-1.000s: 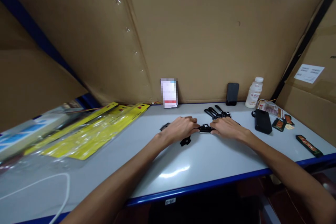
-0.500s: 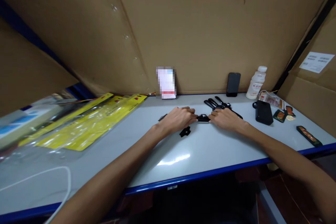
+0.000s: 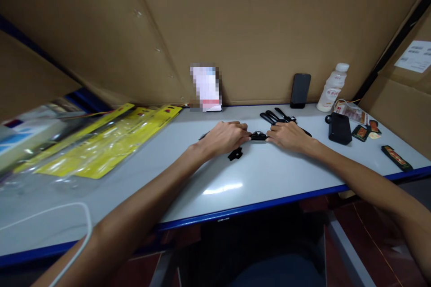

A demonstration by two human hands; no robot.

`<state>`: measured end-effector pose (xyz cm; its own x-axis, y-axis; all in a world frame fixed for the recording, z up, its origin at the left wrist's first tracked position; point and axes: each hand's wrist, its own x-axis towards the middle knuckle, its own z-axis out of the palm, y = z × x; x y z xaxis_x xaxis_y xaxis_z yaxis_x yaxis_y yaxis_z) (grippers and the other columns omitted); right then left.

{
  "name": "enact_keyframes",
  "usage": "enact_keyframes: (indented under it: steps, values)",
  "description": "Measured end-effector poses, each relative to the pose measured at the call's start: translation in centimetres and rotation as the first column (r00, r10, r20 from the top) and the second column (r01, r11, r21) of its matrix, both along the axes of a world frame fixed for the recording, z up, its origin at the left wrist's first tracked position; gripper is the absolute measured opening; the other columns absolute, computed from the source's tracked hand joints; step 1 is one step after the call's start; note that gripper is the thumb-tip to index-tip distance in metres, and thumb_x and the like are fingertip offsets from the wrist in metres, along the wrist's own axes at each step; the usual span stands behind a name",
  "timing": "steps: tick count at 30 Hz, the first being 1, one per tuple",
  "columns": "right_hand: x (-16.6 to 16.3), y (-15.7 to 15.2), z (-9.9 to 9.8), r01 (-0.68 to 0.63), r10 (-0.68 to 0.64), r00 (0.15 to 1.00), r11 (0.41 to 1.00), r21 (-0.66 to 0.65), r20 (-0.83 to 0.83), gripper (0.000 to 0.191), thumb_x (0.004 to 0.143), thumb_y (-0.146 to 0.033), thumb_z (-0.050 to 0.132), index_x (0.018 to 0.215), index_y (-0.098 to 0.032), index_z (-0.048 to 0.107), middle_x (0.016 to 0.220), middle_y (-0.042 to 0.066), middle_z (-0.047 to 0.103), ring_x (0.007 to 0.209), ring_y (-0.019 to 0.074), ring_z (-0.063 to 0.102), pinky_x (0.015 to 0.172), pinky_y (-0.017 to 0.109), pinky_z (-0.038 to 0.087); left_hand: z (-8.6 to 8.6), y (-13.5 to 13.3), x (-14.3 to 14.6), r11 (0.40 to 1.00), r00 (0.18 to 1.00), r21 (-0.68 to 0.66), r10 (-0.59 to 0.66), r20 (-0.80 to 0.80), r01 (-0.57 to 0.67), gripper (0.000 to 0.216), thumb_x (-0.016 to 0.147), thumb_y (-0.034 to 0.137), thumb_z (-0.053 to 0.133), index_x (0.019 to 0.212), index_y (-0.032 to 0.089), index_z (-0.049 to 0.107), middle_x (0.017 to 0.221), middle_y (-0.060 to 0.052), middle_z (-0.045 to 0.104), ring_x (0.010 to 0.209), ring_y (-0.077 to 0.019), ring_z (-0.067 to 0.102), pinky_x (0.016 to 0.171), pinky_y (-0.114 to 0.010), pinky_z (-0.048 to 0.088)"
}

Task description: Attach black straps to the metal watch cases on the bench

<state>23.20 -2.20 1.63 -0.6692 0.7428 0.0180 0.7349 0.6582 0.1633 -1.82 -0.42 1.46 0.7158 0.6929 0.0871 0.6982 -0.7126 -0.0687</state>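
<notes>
both hands, left hand (image 3: 224,136) and right hand (image 3: 286,135), unmoved (fingers still pinching one small black part (image 3: 258,136)).

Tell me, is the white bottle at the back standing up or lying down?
Standing up. The white bottle rests on its base on the table by the cardboard wall, white cap on top, beside the dark phone leaning there.

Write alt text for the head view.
Both hands, left and right, pinch a small black part between them on a grey table. Yellow packets lie left; a phone and bottle stand at the back.
</notes>
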Motion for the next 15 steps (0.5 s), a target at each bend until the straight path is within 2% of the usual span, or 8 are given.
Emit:
enact_keyframes:
  steps: [4, 8, 11, 15]
  values:
    - [-0.1, 0.0, 0.0, 0.023, -0.024, 0.999, 1.000, -0.004, -0.028, 0.038, 0.106, -0.036, 0.037, 0.108, -0.016, 0.069, 0.108, 0.011, 0.070, 0.097, 0.0238, 0.060, 0.064, 0.033, 0.028, 0.0, 0.1, -0.1, 1.000, 1.000, -0.016, 0.005, 0.006, -0.004, 0.039, 0.104, 0.034, 0.037, 0.110, 0.023, 0.074, 0.105, -0.010, 0.070, 0.086, -0.0209, 0.061, 0.061, -0.029, 0.034]
    - [-0.4, -0.3, 0.6, 0.068, -0.070, 0.997, 0.997, -0.035, -0.046, 0.033, 0.104, -0.036, 0.044, 0.107, -0.015, 0.069, 0.106, 0.013, 0.071, 0.092, 0.0238, 0.062, 0.068, 0.033, 0.033, 0.2, 0.2, -0.1, 0.999, 1.000, -0.035, 0.004, 0.005, -0.003, 0.033, 0.101, 0.032, 0.043, 0.110, 0.024, 0.074, 0.107, -0.009, 0.070, 0.088, -0.0207, 0.063, 0.065, -0.028, 0.039]
    - [-0.3, -0.6, 1.0, 0.043, -0.052, 0.995, 0.995, -0.093, -0.088, 0.028, 0.099, -0.035, 0.051, 0.107, -0.016, 0.070, 0.103, 0.012, 0.071, 0.088, 0.0233, 0.063, 0.070, 0.033, 0.036, 0.2, 0.2, -0.1, 0.998, 0.999, -0.059, -0.006, 0.050, 0.009, 0.028, 0.097, 0.031, 0.050, 0.108, 0.026, 0.075, 0.105, -0.007, 0.070, 0.088, -0.0199, 0.064, 0.069, -0.028, 0.043]
    - [0.2, -0.6, 1.0, 0.042, -0.056, 0.992, 0.990, -0.131, -0.110, 0.023, 0.097, -0.032, 0.056, 0.106, -0.017, 0.070, 0.103, 0.012, 0.071, 0.089, 0.0248, 0.065, 0.071, 0.033, 0.038, -0.1, 0.1, 0.3, 0.997, 0.992, -0.062, -0.027, 0.123, 0.035, 0.030, 0.100, 0.028, 0.045, 0.107, 0.022, 0.074, 0.104, -0.008, 0.070, 0.092, -0.0203, 0.065, 0.074, -0.029, 0.046]
